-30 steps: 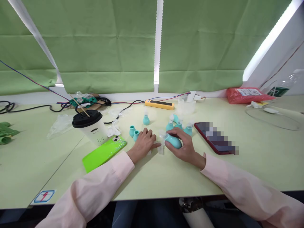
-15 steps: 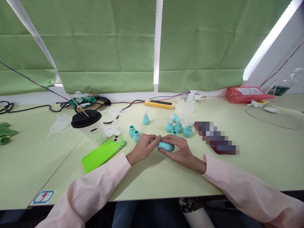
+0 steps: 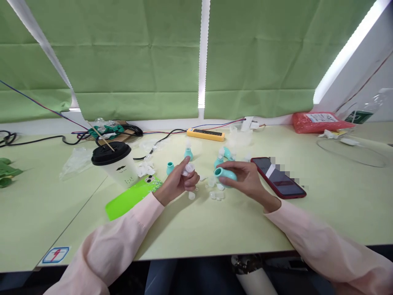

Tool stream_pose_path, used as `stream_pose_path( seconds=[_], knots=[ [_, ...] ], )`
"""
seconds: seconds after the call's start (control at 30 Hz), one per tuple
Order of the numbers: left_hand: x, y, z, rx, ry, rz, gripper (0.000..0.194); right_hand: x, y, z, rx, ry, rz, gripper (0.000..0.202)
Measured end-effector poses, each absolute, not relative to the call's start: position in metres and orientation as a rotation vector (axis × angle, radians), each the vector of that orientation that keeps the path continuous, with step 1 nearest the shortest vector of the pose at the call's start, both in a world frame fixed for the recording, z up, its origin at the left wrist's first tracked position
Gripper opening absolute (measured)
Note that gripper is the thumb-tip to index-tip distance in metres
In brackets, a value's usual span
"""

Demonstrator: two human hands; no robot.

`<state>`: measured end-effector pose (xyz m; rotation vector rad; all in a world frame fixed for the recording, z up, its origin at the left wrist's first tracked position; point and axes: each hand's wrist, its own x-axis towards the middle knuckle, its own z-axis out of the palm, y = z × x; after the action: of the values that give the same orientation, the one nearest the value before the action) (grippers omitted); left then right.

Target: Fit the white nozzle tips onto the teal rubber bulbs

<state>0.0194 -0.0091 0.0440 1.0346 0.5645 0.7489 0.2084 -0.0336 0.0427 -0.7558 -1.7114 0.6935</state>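
Closed around a translucent white plastic piece (image 3: 189,168) is my left hand (image 3: 178,183), with the thumb pointing up. My right hand (image 3: 248,180) grips a teal bulb-shaped piece (image 3: 227,176) on its side, its round opening facing left. Between and below the hands lie small clear plastic parts (image 3: 217,196) and a white cap (image 3: 192,196). Beyond my left hand stand a teal bulb (image 3: 170,167) with an open top and another teal bulb (image 3: 188,153). More teal bulbs (image 3: 218,162) are partly hidden behind my right hand.
A lidded paper cup (image 3: 121,168) with a stick and a green phone case (image 3: 132,198) are at the left. A dark red phone (image 3: 281,178) lies at the right. Farther back are a yellow power strip (image 3: 205,134), cables and a red package (image 3: 321,122).
My hands have moved apart. The teal bulb is now in my right hand alone, turned opening-left, and my left hand holds a white piece. Small clear parts now show on the table between them.
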Motion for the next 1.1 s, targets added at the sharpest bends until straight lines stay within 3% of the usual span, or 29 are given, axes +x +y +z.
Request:
stream_pose_path(
  seconds=[0.23, 0.43, 0.73, 1.1],
  knots=[
    [0.026, -0.015, 0.042, 1.317, 0.702, 0.885, 0.029, 0.223, -0.012, 0.04, -1.003, -1.664, 0.218, 0.022],
    [0.026, -0.016, 0.042, 1.291, 0.781, 0.933, 0.038, 0.214, -0.009, 0.028, -0.948, -1.612, 0.268, 0.024],
    [0.027, -0.015, 0.041, 1.231, 0.756, 0.987, 0.033, 0.21, 0.002, 0.004, -1.036, -1.826, 0.008, 0.003],
    [0.028, -0.013, 0.038, 1.125, 0.707, 0.85, 0.036, 0.209, 0.003, -0.001, -1.088, -1.905, -0.085, 0.008]
  ],
)
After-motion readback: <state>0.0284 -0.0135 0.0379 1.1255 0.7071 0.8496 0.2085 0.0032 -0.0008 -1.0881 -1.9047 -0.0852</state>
